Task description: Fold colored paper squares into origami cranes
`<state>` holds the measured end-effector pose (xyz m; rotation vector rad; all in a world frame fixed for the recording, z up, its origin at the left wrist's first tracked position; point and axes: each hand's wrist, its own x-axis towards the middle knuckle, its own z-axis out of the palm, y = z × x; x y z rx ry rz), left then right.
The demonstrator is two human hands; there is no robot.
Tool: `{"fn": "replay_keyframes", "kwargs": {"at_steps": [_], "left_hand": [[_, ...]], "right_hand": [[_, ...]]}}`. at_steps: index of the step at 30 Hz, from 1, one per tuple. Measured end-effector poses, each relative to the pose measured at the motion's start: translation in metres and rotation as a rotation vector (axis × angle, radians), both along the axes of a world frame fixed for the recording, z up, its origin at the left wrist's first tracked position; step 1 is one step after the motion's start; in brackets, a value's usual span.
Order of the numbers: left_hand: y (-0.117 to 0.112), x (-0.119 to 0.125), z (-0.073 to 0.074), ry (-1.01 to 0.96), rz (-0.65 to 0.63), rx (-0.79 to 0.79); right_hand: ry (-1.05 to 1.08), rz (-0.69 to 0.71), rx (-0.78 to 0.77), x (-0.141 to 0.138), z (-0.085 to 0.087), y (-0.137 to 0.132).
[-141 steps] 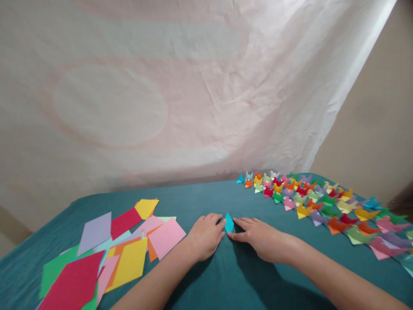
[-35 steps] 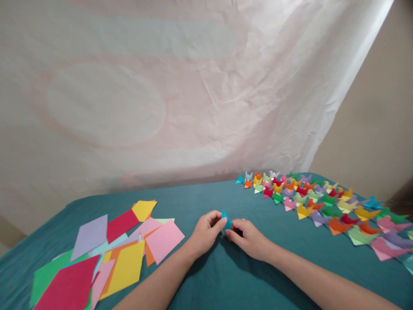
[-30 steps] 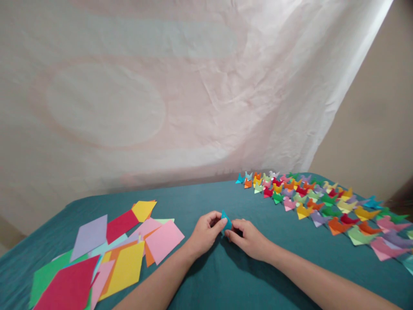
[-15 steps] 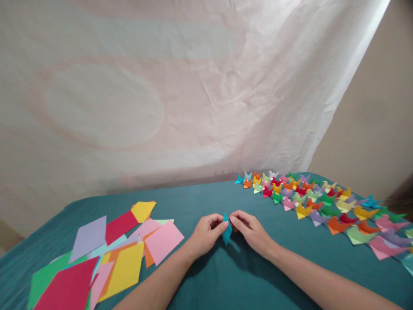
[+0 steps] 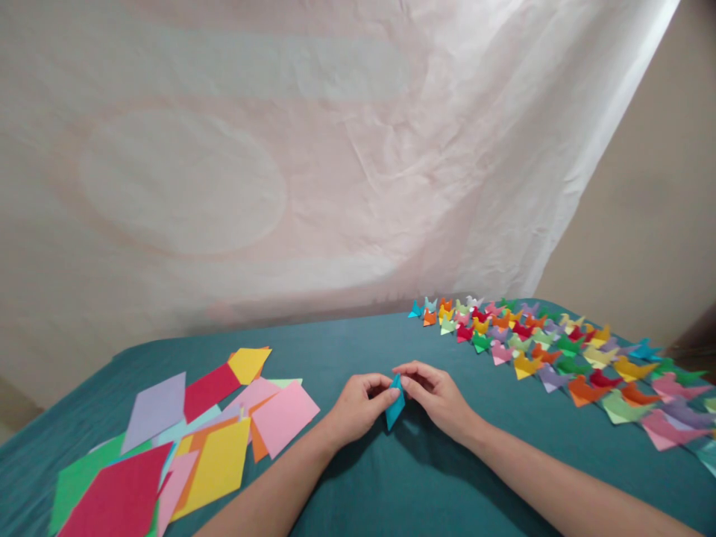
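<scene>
A small folded piece of blue paper, narrow and diamond-like, is held between my hands just above the cloth. My left hand pinches its left side, the thumb lying across its face. From the right, my right hand has thumb and forefinger closed at its upper corner. The fingers behind the paper are partly hidden.
Loose coloured paper squares overlap on the left of the green tablecloth. Rows of small folded paper birds in many colours stand along the right. A pale sheet hangs behind the table.
The blue paper has tilted, its lower tip now pointing slightly left. My right thumb and forefinger have moved up to its top corner. Loose squares and birds are unchanged.
</scene>
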<state>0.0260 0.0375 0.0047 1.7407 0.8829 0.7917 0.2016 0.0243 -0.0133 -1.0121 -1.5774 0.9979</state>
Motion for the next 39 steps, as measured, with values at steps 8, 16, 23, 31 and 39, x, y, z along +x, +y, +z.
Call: {"fn": "replay_keyframes", "kwargs": {"at_steps": [8,16,23,31,39], "left_hand": [[0.0,0.0,0.0,0.037,-0.006,0.012],[0.0,0.0,-0.002,-0.008,0.002,0.0],[0.002,0.0,-0.006,-0.013,0.019,0.006],[0.004,-0.001,-0.011,-0.01,0.023,0.028],[0.005,-0.001,-0.014,-0.024,0.005,0.039]], "right_hand": [[-0.06,-0.015,0.061,0.0,-0.001,0.001],[-0.113,-0.066,0.116,0.0,0.002,0.0],[-0.129,-0.084,0.12,0.001,0.002,0.0],[-0.16,-0.123,0.213,-0.001,0.005,-0.003],[-0.216,-0.154,0.349,-0.003,0.005,-0.006]]}}
